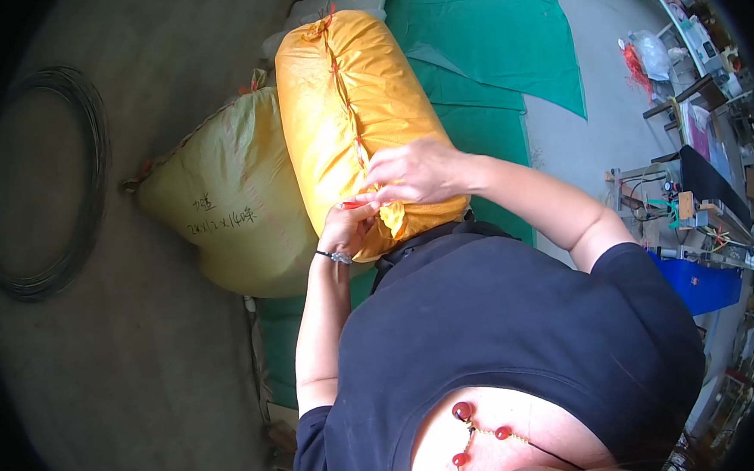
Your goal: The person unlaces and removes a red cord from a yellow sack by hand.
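A bulging yellow sack lies lengthwise in front of me, its seam laced along the top with red string ties. At the near end, my left hand, with a dark corded bracelet at the wrist, is closed on a short piece of red string beside the gathered sack edge. My right hand reaches across the sack from the other side. Its fingers are bent and pinched together at the same string, touching close to the left fingertips; the exact grip is partly hidden.
An olive sack with black handwriting leans against the yellow one on the left. A coil of dark wire lies on the grey floor. Green sheeting spreads underneath and beyond. Workbenches with equipment and a blue panel line the right.
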Demonstrator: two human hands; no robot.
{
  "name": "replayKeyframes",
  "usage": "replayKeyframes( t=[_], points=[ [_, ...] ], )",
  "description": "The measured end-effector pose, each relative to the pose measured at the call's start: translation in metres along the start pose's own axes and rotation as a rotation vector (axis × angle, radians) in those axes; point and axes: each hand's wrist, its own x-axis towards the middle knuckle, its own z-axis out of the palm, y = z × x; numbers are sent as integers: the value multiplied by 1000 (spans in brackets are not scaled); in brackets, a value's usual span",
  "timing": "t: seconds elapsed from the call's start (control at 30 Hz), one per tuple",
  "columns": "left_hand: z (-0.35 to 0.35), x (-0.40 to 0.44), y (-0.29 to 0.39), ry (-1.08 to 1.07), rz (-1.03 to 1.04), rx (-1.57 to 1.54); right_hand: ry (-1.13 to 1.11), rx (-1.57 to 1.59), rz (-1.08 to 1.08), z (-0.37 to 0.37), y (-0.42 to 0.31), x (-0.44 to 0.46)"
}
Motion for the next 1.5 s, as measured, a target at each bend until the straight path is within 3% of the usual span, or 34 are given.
replayKeyframes(
  t=[0.03, 0.13, 0.2, 0.23, 0.33, 0.37, 0.47, 0.5, 0.6, 0.63, 0.67, 0.73, 0.77, 0.87, 1.0, 1.13, 1.27, 1.3, 1.4, 1.5],
  points=[
    [1, 0, 0, -32, -5, -42, 17, 230, -159, 17, 3, 6],
    [-2, 3, -1, -56, 4, -111, -394, 63, -46, 44, 3, 1],
    [-10, 9, -12, 17, 29, -97, -433, -58, -15, 69, 19, -18],
    [-3, 9, -18, 54, 51, -7, -411, 53, 14, 77, 25, -27],
    [25, 7, -36, 301, 488, 960, -308, 243, -48, 93, 36, -43],
    [32, 1, -33, 410, 723, 1219, -260, 275, -98, 93, 38, -44],
    [36, 3, -33, 506, 999, 1427, -334, 337, -89, 84, 26, -37],
    [33, 6, -35, 506, 1090, 1375, -352, 301, -110, 80, 23, -33],
    [18, 6, -33, 454, 1108, 1377, -275, 328, -155, 52, 9, -20],
    [16, 5, -30, 431, 1170, 1341, -134, 391, -170, 38, 5, -10],
    [11, 10, -37, 430, 1164, 1349, 67, 356, -138, 29, 4, -1],
    [19, 6, -34, 483, 1229, 1288, 109, 121, 43, 31, 23, 11],
    [20, 4, -33, 474, 1234, 1266, -5, 40, 84, 37, 34, 12],
    [18, 3, -31, 480, 1333, 1255, -199, 295, 39, 68, 60, 3],
    [19, 2, -30, 479, 1355, 1177, -177, 456, 53, 70, 69, -3],
    [22, -1, -26, 473, 1380, 1110, -220, 776, 411, 67, 65, -5],
    [21, 1, -30, 499, 1336, 1058, -49, 732, 400, 69, 61, -2],
    [23, 1, -29, 506, 1338, 1057, 57, 477, 169, 69, 62, 3],
    [22, 0, -29, 503, 1355, 1070, -79, 412, 174, 61, 59, 10],
    [19, 1, -28, 490, 1399, 1095, -255, 763, 279, 68, 67, 10]
  ],
)
